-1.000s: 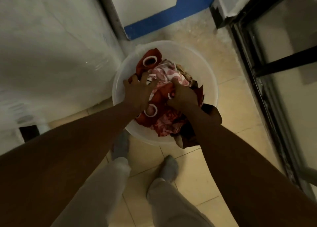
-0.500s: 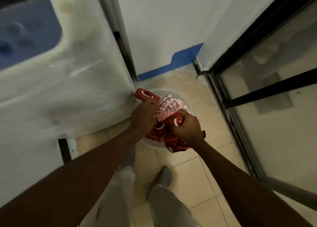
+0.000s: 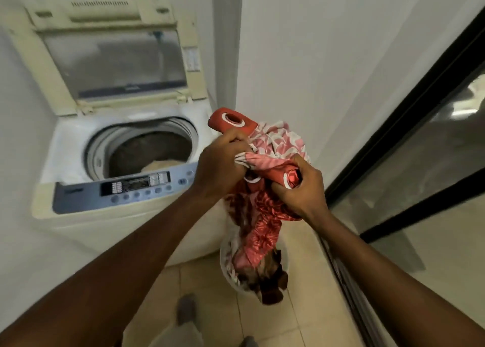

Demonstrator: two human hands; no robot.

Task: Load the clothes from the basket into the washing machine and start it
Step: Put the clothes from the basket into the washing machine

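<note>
Narrow laundry corner: beige glazed floor tiles (image 3: 217, 278) underfoot, plain white wall (image 3: 315, 58) ahead, one dark-framed sliding glass door (image 3: 409, 147) along the right. One white top-loading washing machine (image 3: 78, 147) at left, boxy, its cream plastic lid (image 3: 110, 55) with a clear window tipped up and open. One round metal drum (image 3: 147, 147) exposed below, with something pale lying in its bottom. One blue-grey control panel (image 3: 123, 186) along the machine's front edge, set with a dark display and small round buttons. One translucent white round plastic basket (image 3: 229, 276) on the tiles beside the machine's front right corner, dark brown cloth left inside and draped over its rim. One crumpled bundle of red, pink and white patterned clothes (image 3: 265, 168) raised above the basket, just right of the machine's front right corner, soft and creased, with white rings on the stiff red part and a glossy red tail hanging down toward the basket. Two bare hands: left hand (image 3: 223, 163) clenched on the bundle's upper left folds, right hand (image 3: 299, 192) curled tight around a rolled red piece at its right side. Two grey-socked feet (image 3: 186, 307) on the tiles at the bottom edge, blurred.
</note>
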